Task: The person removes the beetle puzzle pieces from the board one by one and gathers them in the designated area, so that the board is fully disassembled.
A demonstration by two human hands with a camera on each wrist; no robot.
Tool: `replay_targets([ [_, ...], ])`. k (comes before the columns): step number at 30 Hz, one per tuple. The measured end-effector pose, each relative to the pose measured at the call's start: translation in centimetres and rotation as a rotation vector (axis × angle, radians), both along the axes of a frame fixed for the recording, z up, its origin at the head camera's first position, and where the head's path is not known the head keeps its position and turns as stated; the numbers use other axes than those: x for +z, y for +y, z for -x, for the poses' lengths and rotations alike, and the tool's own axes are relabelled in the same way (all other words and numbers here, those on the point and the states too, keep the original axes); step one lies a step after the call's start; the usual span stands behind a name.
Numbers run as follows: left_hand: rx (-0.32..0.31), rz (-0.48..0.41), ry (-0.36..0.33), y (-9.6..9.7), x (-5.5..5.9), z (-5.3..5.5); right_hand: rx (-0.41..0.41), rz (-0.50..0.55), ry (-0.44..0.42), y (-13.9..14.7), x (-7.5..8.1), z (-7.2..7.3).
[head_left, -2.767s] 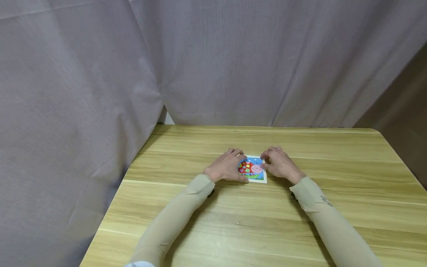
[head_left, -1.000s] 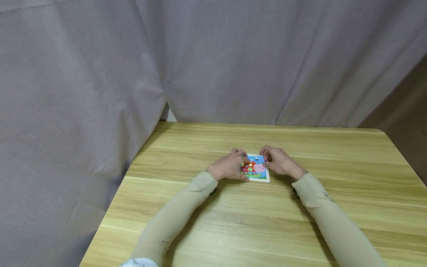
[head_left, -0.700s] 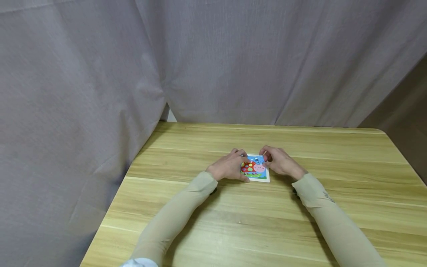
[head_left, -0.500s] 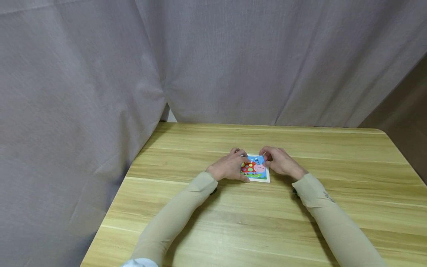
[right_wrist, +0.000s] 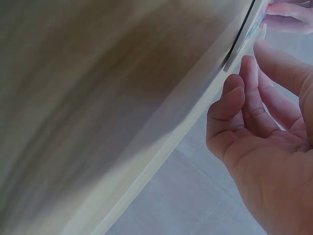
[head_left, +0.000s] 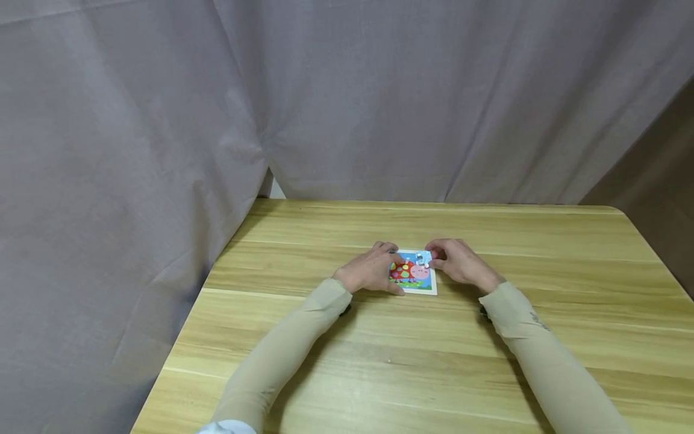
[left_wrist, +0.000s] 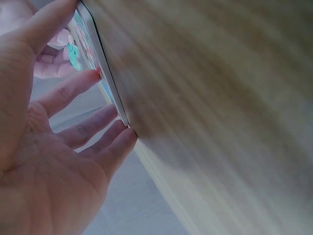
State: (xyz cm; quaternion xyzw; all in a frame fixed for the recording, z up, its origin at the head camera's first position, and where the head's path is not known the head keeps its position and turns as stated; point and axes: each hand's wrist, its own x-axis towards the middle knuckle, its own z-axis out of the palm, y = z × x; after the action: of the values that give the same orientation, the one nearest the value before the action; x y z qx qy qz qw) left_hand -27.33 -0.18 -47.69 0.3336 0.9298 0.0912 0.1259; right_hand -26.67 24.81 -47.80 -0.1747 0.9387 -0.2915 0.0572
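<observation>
A small jigsaw puzzle with a red spotted ladybug, pink face and pale border lies flat on the wooden table. My left hand spans its left side, thumb by the near corner and fingers by the far one. In the left wrist view, the left fingers meet the board's edge. At the far right corner my right hand pinches a light blue puzzle piece between thumb and fingertips. The piece tilts up from the board, catching the light. In the right wrist view, the right hand hides most of it.
The wooden table stretches around both forearms, its far edge close to a grey curtain. More curtain drapes along the left side. A brown cloth hangs at the right.
Earlier the corner piece lay flat among the others under my right fingertips. It now stands tilted up in their pinch, and the right hand has shifted slightly right. My left hand stays at the board.
</observation>
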Motion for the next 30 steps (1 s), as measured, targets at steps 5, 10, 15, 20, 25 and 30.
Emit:
replay_targets([
  [5, 0.014, -0.003, -0.015, 0.0, 0.1, 0.0, -0.019, -0.006, 0.004, 0.7, 0.4, -0.3],
  [10, 0.023, -0.009, -0.025, 0.0, 0.2, -0.1, -0.048, -0.012, 0.019, 1.6, 0.7, -0.7],
  [15, 0.019, -0.011, -0.017, -0.1, 0.3, -0.1, -0.073, -0.021, 0.041, 2.8, 0.7, -0.8],
  [20, 0.011, -0.005, -0.004, -0.1, 0.2, -0.1, -0.097, -0.021, 0.039, 4.2, 0.7, -1.0],
  [25, 0.008, -0.002, -0.007, -0.1, 0.1, -0.1, -0.122, -0.022, 0.03, 5.8, 0.7, -1.2],
  [30, 0.012, -0.005, -0.019, 0.0, 0.2, -0.2, -0.14, -0.043, 0.021, 7.4, 0.6, -1.3],
])
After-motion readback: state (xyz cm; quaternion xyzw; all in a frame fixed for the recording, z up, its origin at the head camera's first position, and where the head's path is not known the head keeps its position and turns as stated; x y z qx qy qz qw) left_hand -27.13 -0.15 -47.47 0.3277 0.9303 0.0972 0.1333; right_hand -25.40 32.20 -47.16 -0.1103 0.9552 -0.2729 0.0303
